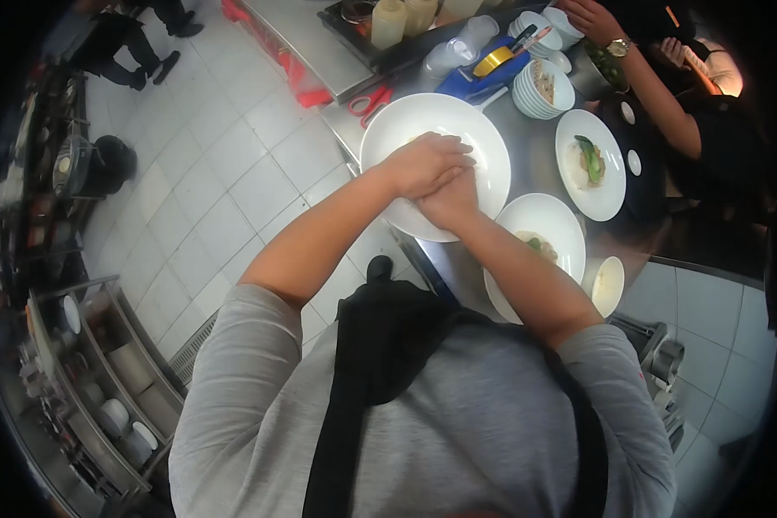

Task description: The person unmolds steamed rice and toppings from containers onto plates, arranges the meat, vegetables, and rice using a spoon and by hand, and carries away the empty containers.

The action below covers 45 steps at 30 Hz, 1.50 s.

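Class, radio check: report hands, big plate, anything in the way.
Left hand and right hand together over big plate. Plate's middle partly hidden. Red scissors near rim, clear of hands.

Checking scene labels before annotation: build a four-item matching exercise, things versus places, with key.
Things
1. Large round white plate
2. Red-handled scissors
3. Round yellow tape roll
4. Round-faced metallic wristwatch

Places
A. Around a co-worker's wrist
B. On a blue plastic-looking holder
C. Beneath the left hand and right hand
D. Just off the plate's upper-left rim, as pictured

Pairs: 1-C, 2-D, 3-B, 4-A
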{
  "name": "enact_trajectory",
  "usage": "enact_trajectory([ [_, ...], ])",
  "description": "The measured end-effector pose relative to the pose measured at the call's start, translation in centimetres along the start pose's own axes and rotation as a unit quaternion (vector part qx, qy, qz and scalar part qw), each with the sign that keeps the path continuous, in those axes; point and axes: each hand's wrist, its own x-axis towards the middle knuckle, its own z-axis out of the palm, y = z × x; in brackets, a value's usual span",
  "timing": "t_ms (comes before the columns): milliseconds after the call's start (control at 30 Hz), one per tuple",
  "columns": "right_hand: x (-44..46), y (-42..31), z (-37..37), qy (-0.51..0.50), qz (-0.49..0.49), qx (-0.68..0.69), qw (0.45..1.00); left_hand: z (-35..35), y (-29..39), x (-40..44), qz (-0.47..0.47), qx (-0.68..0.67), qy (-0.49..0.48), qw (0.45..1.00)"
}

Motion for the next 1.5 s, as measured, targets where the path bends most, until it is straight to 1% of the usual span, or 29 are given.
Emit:
enact_trajectory([
  [67,0.5,-0.5,-1.0,-0.012,0.016,0.043,0.999,-0.3,0.0,-0.1,-0.015,-0.016,-0.004,1.0],
  [167,0.2,-1.0,-1.0,0.042,0.012,-0.002,0.999,-0.2,-0.2,-0.1,-0.028,-0.024,-0.003,0.999],
  [267,0.4,-0.6,-0.1,0.053,0.009,-0.002,0.999,-0.2,-0.1,-0.3,-0.035,-0.015,0.007,0.999],
  [367,-0.1,-0.6,-0.3,0.026,-0.021,-0.074,0.997,0.3,-1.5,0.0,-0.03,-0.072,0.003,0.997],
  [400,-0.2,-0.9,-0.5,0.035,-0.014,-0.088,0.995,-0.5,-1.7,-0.3,-0.064,-0.156,0.027,0.985],
  [467,-0.2,-0.7,-1.2,0.055,0.003,-0.12,0.991,-3.2,-2.1,-1.1,-0.121,-0.32,0.074,0.937],
  [500,-0.2,-0.2,-2.3,0.058,-0.003,-0.042,0.997,-4.8,-2.1,-1.4,-0.091,-0.23,0.085,0.965],
  [567,-0.9,1.1,-5.6,0.054,-0.016,0.12,0.991,-7.0,-1.5,-2.7,-0.035,-0.05,0.103,0.993],
  [600,-1.8,1.7,-6.5,0.007,-0.037,0.127,0.991,-7.0,-1.2,-2.9,0.006,-0.022,0.042,0.999],
  [667,-2.9,3.3,-6.0,-0.057,-0.117,0.122,0.984,-7.1,-0.8,-3.2,0.089,0.036,-0.079,0.992],
  [700,-3.1,3.4,-5.9,-0.087,-0.156,0.119,0.977,-6.7,-1.0,-3.1,0.112,0.055,-0.09,0.988],
  [767,-2.6,3.5,-5.6,-0.072,-0.172,0.096,0.978,-5.7,-1.6,-2.7,0.157,0.093,-0.111,0.977],
  [867,-1.5,3.2,-5.4,-0.057,-0.184,0.078,0.978,-5.6,-2.2,-1.9,0.165,0.125,-0.149,0.967],
  [1000,-1.5,3.4,-4.8,-0.054,-0.198,0.081,0.975,-4.7,-2.1,-1.8,0.173,0.119,-0.142,0.967],
  [1067,-1.3,3.2,-5.3,-0.105,-0.179,0.025,0.978,-4.8,-1.9,-1.5,0.181,0.123,-0.145,0.965],
  [1100,-0.9,2.8,-5.8,-0.13,-0.169,-0.003,0.977,-5.0,-1.8,-1.4,0.176,0.137,-0.163,0.961],
  [1200,-0.7,2.2,-6.7,-0.149,-0.161,-0.047,0.975,-5.7,-1.4,-1.0,0.168,0.179,-0.203,0.948],
  [1367,-1.1,1.7,-7.0,-0.135,-0.145,-0.072,0.977,-6.9,-0.5,-0.6,0.167,0.232,-0.238,0.928],
  [1500,-1.4,1.6,-7.2,-0.128,-0.145,-0.094,0.977,-7.5,-0.3,-0.5,0.186,0.257,-0.226,0.921],
])
